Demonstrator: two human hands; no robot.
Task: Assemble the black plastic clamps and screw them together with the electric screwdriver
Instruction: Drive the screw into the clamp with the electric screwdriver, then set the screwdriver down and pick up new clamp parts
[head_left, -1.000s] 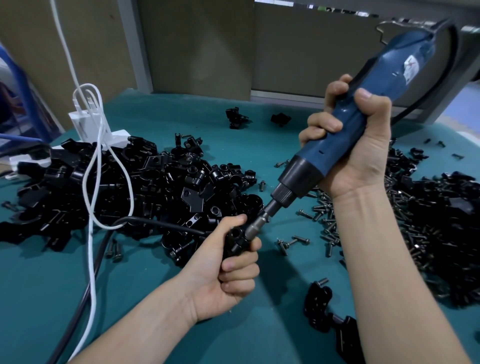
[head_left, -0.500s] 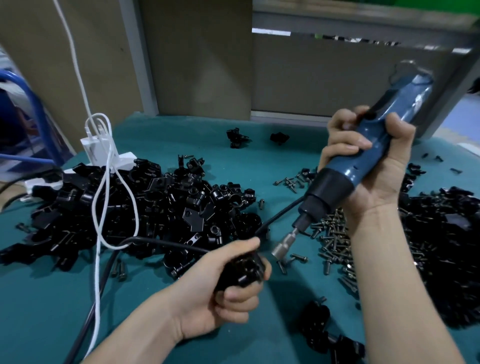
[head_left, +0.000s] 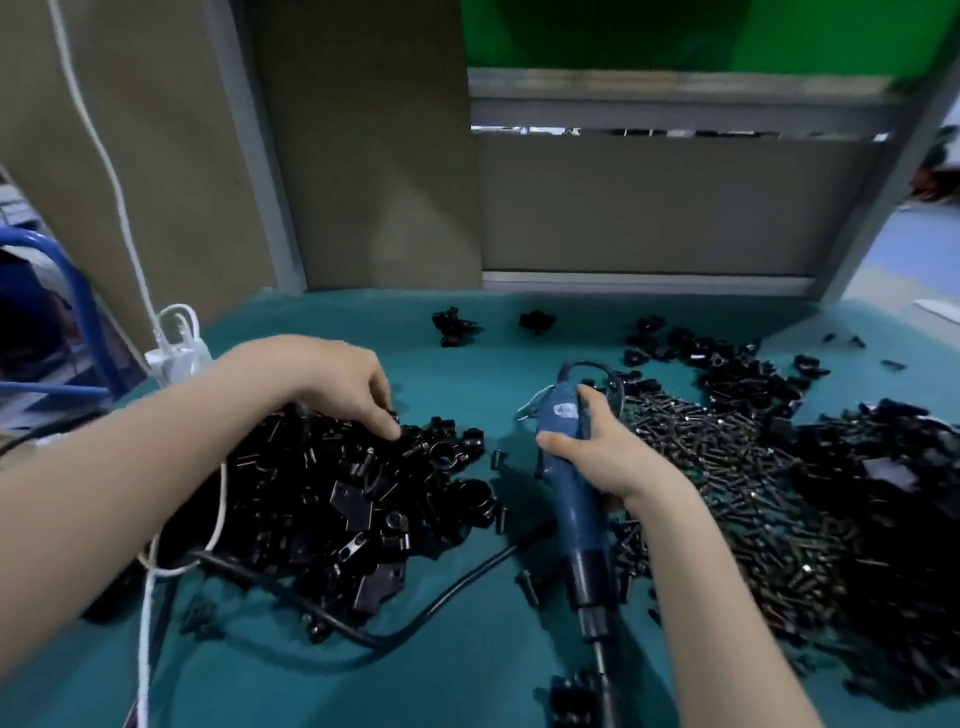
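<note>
Centrally, toward 5 o'clock: right hand (head_left: 608, 452) clenched round the blue electric screwdriver (head_left: 571, 499), thumb on its 9 o'clock side, fingers wrapped over the body near the cord end. Tool low over the teal table cover (head_left: 467, 675), bit toward 6 o'clock, cord end toward 12 o'clock.

At 10 o'clock: left hand (head_left: 332, 384) palm-down over the pile of black clamp parts (head_left: 322, 519), fingers bent, tips touching pieces at the pile's 1 o'clock edge; not discernible whether any piece is pinched.

At 3 o'clock of the screwdriver, just beside the right wrist: heap of screws (head_left: 727, 467); farther toward 3 o'clock, second pile of black parts (head_left: 883, 493).

Black cable (head_left: 441, 597) curving from under the clamp pile toward the screwdriver. White cable (head_left: 148, 623) along that pile's 8 o'clock edge; white charger (head_left: 176, 353) at its 11 o'clock.

Two loose clamps (head_left: 454, 327) well apart from both piles at 12 o'clock. Further clamp pieces (head_left: 571, 699) at 6 o'clock, beside the bit.
</note>
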